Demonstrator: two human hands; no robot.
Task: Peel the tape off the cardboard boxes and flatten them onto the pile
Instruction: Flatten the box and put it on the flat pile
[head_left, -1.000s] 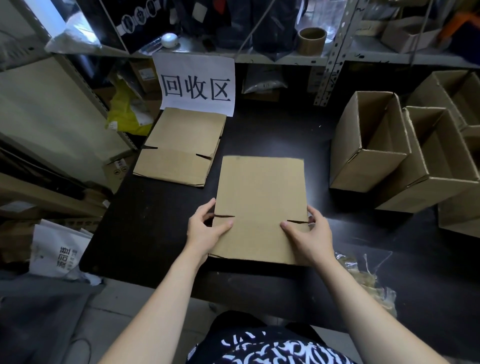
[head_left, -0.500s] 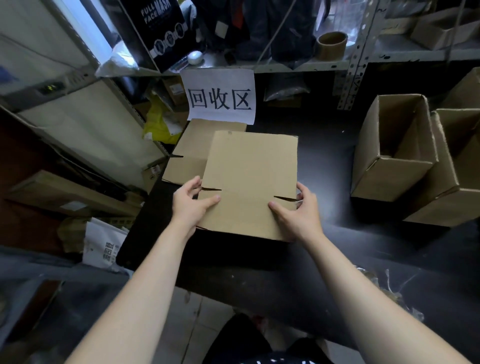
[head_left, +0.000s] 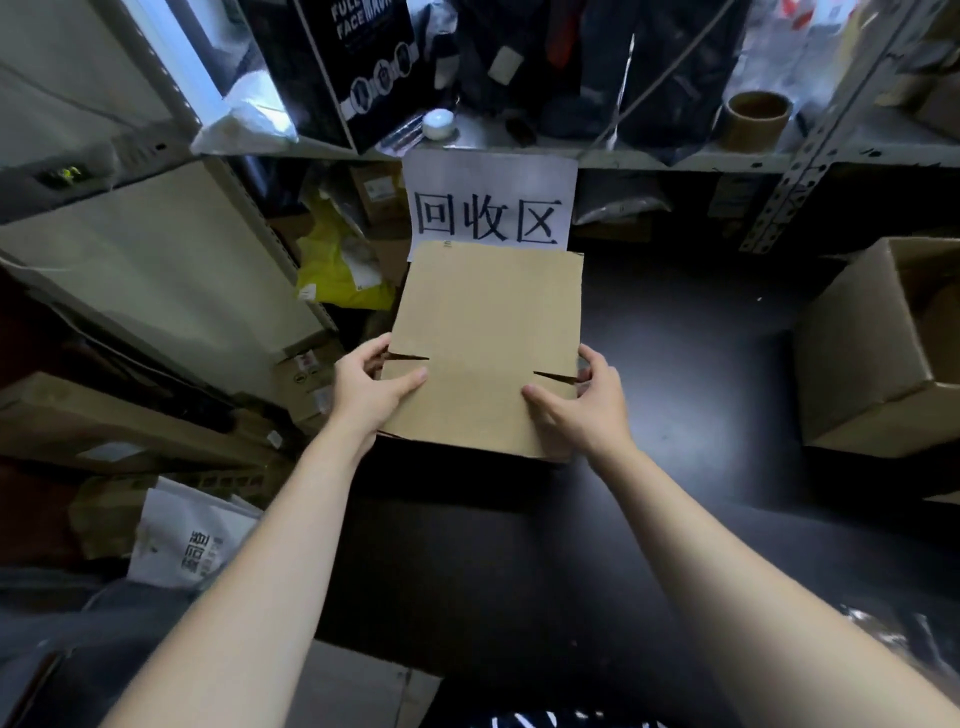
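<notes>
A flattened brown cardboard box (head_left: 488, 332) lies at the back left of the black table (head_left: 675, 364), right under a white paper sign (head_left: 491, 200) with black characters. It covers the pile beneath, of which only a thin edge shows at its near side. My left hand (head_left: 371, 387) grips its left edge, thumb on top by a flap slit. On the opposite edge my right hand (head_left: 587, 400) holds it the same way, thumb on top near the other slit.
An upright open cardboard box (head_left: 872, 358) stands at the table's right. A metal shelf (head_left: 623, 150) above carries a tape roll (head_left: 756, 119) and dark packages. Yellow bags (head_left: 337, 265) and stacked cartons (head_left: 306, 374) crowd the left; crumpled clear tape (head_left: 883, 634) lies near right.
Both hands have carried the flattened box from the table's middle to the back left, onto the earlier flat box under the sign, which is now covered.
</notes>
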